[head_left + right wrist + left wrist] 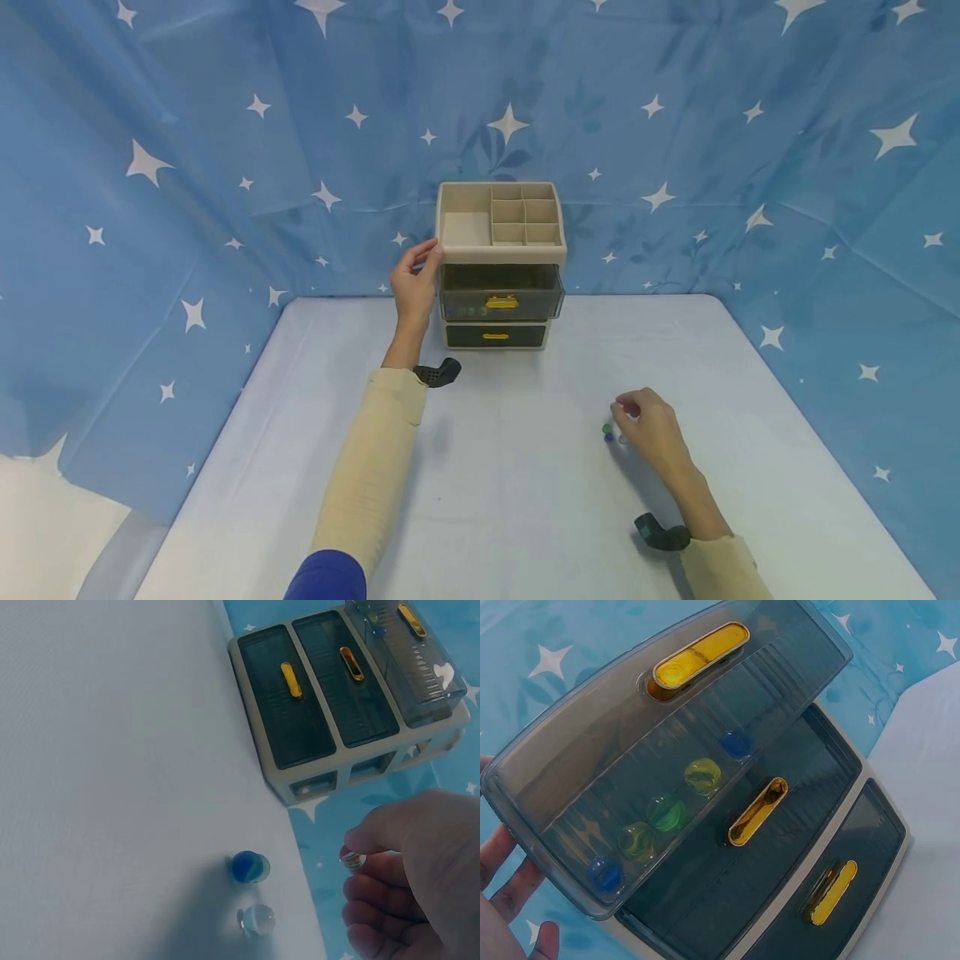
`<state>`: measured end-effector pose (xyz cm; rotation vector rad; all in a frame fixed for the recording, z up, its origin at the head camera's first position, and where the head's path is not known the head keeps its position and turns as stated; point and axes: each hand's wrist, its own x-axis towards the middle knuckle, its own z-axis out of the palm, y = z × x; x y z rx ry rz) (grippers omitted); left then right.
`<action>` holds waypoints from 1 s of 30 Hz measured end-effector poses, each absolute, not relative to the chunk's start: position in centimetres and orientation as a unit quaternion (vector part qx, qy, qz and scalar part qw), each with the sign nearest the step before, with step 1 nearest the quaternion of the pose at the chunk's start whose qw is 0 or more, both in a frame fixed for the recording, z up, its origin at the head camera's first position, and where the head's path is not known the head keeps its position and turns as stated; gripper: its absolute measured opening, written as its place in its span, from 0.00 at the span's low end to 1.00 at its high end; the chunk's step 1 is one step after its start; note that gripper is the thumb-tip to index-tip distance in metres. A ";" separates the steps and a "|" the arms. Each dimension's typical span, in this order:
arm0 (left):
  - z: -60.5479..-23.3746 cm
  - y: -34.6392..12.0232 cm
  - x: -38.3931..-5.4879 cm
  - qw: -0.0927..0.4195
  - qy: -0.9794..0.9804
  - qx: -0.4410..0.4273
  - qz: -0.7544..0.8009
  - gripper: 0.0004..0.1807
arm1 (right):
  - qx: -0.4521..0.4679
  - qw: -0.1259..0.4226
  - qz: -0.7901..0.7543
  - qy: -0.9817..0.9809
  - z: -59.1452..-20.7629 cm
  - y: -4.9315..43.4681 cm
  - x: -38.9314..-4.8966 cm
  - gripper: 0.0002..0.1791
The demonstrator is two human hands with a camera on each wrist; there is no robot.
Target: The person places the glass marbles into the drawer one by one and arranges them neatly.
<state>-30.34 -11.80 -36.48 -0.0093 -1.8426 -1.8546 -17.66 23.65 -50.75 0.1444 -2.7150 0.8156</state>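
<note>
A beige desktop organizer point(501, 257) stands at the back of the table. Its smoky clear top drawer point(615, 750) is pulled out, and several blue, green and yellowish marbles point(666, 813) lie in a row inside. My left hand point(416, 287) touches the organizer's upper left side, its fingers partly hidden by the drawer in the left wrist view. Over the right part of the table, my right hand point(654, 429) pinches a small clear marble with some red point(352, 859) between thumb and forefinger. Near it on the cloth lie a blue marble point(246, 867), a green marble point(607, 428) and a clear marble point(259, 919).
Below the top drawer, the middle drawer point(712, 881) and bottom drawer point(870, 840) are closed, each with a gold handle. Open compartments point(525, 215) divide the organizer's top. A white cloth point(510, 467) covers the table; a blue star-patterned curtain point(375, 167) hangs behind and beside it.
</note>
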 end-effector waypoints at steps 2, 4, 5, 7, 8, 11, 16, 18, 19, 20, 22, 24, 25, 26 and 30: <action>-36.5 -11.8 -30.4 0.262 -0.679 -0.003 -0.685 0.16 | 0.053 0.159 0.285 -0.944 -50.6 23.5 -17.7 0.11; -36.6 -11.8 -30.4 0.263 -0.679 -0.003 -0.686 0.16 | 0.055 0.167 0.285 -0.942 -50.5 23.4 -17.8 0.09; -36.6 -11.8 -30.5 0.264 -0.679 -0.002 -0.685 0.16 | 0.057 0.172 0.286 -0.941 -50.4 23.3 -17.8 0.09; -36.6 -11.8 -30.5 0.266 -0.679 0.000 -0.684 0.15 | 0.062 0.182 0.288 -0.938 -50.3 23.2 -17.9 0.08; -36.6 -11.8 -30.5 0.267 -0.679 0.000 -0.684 0.15 | 0.064 0.188 0.287 -0.937 -50.2 23.1 -17.9 0.08; -36.6 -11.8 -30.5 0.269 -0.679 0.001 -0.683 0.15 | 0.069 0.202 0.286 -0.934 -49.8 22.9 -18.0 0.08; -36.5 -11.9 -30.4 0.270 -0.679 0.000 -0.683 0.15 | 0.069 0.208 0.285 -0.933 -49.2 22.6 -18.2 0.10; -36.5 -11.9 -30.2 0.271 -0.680 -0.003 -0.681 0.15 | 0.069 0.208 0.285 -0.933 -49.0 22.4 -18.2 0.10; -36.4 -11.9 -30.2 0.272 -0.682 -0.005 -0.679 0.16 | 0.069 0.208 0.285 -0.933 -49.0 22.4 -18.3 0.10; -36.4 -11.9 -30.1 0.272 -0.683 -0.007 -0.678 0.16 | 0.069 0.207 0.288 -0.932 -48.9 22.3 -18.3 0.10; -36.3 -11.9 -30.0 0.273 -0.685 -0.009 -0.676 0.16 | 0.071 0.208 0.291 -0.931 -48.7 22.2 -18.4 0.10; -36.2 -11.9 -29.9 0.274 -0.685 -0.009 -0.675 0.16 | 0.071 0.210 0.294 -0.930 -48.5 22.1 -18.5 0.09; -36.2 -11.9 -29.9 0.275 -0.685 -0.009 -0.675 0.16 | 0.072 0.212 0.296 -0.929 -48.4 22.1 -18.5 0.09; -36.2 -11.9 -29.9 0.275 -0.685 -0.008 -0.675 0.16 | 0.073 0.215 0.297 -0.927 -48.3 22.0 -18.6 0.09; -36.1 -11.9 -29.9 0.273 -0.686 -0.007 -0.675 0.16 | 0.074 0.223 0.298 -0.925 -47.9 21.7 -18.7 0.09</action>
